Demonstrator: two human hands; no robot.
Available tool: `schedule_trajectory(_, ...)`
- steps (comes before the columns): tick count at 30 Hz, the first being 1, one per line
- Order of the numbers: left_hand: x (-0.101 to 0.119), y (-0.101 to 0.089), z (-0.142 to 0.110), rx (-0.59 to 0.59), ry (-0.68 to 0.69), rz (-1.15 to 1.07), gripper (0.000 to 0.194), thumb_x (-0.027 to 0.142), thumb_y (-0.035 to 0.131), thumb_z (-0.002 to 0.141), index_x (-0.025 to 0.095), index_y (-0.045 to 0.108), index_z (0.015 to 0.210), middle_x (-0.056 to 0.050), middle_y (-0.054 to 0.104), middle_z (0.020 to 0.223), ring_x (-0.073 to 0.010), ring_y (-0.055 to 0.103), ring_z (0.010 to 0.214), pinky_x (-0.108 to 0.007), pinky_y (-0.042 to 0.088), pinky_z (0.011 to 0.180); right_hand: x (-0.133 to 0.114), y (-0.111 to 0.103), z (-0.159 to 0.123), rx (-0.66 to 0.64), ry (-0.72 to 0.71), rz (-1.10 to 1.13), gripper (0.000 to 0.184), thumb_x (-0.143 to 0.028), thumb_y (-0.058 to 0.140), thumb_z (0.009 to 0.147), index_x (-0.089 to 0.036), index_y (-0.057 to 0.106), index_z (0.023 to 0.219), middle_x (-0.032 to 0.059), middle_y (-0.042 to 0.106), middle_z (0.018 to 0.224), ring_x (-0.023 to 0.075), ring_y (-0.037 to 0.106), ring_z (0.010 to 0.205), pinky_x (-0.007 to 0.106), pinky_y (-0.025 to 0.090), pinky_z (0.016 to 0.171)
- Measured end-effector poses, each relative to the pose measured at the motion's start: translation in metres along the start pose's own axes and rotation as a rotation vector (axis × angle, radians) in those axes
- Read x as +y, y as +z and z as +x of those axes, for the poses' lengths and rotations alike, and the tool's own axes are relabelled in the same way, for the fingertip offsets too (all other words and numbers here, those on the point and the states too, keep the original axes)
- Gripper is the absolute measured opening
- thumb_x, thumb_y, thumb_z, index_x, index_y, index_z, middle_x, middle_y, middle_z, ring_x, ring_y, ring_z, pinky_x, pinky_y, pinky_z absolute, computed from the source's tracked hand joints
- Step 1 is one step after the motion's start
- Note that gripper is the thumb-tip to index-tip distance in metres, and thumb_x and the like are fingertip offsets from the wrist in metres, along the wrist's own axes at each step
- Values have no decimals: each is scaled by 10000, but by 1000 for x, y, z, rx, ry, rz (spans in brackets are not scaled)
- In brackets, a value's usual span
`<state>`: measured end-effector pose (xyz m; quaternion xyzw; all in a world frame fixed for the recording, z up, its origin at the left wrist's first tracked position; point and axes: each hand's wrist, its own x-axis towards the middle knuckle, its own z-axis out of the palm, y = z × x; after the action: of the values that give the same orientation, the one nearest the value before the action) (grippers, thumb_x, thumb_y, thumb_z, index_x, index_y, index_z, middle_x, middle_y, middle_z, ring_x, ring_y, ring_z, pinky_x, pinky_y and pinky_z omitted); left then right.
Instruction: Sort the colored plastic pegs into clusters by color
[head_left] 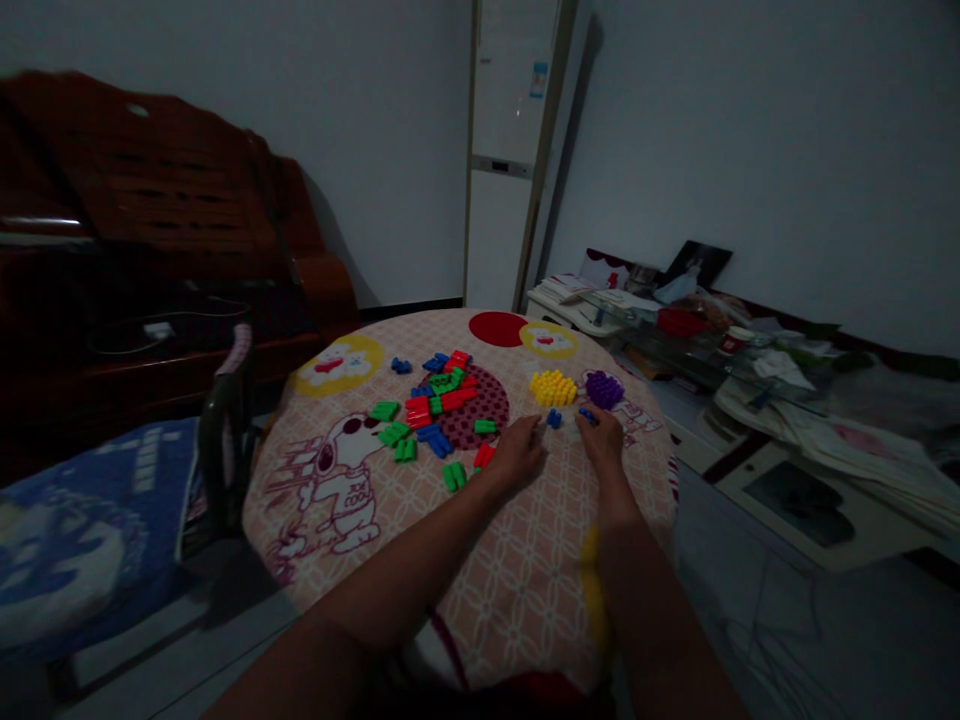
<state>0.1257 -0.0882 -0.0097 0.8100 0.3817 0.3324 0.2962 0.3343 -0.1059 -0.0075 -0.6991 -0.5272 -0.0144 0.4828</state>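
Observation:
On a round table with a cartoon-dog cloth (375, 520) lie several loose red, green and blue plastic blocks (435, 400). A yellow block cluster (553, 387) and a purple block cluster (604, 388) sit at the far right. My left hand (517, 452) rests curled on the cloth beside a small blue block (554, 418), fingers bent, nothing clearly in them. My right hand (602, 438) is just below the purple cluster, with its fingertips pinched on a small blue block (586, 414).
A dark wooden sofa (150, 230) stands at the left, with a chair (225, 430) and a blue cushion (82, 520) in front. A white standing air conditioner (510, 150) is in the corner. A cluttered low glass table (675, 340) and papers fill the right.

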Motion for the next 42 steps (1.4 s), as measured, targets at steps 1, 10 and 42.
schedule_trajectory(1,1,-1,-1,-8,5,11,608,124,662,772,152,558,1370,-152,652,1326,-257,644,1170,-424,527,1033,1,3,1,-22,-2,-11,279,-363,592,742,-191,769,871,79,756,891,250,657,845,378,514,849)
schedule_trajectory(10,15,-4,0,-99,16,52,468,178,668,756,168,595,1218,-131,665,1218,-273,627,1149,-426,510,1030,11,10,-4,-44,-32,2,311,-329,643,685,-202,751,948,81,751,991,260,664,942,400,510,919)
schedule_trajectory(42,28,4,19,-255,227,303,396,195,635,825,171,651,1220,-160,579,1418,-317,553,1288,-467,416,1127,10,8,-3,-127,-25,122,396,-270,664,608,-186,766,981,94,762,948,266,691,853,405,555,835)
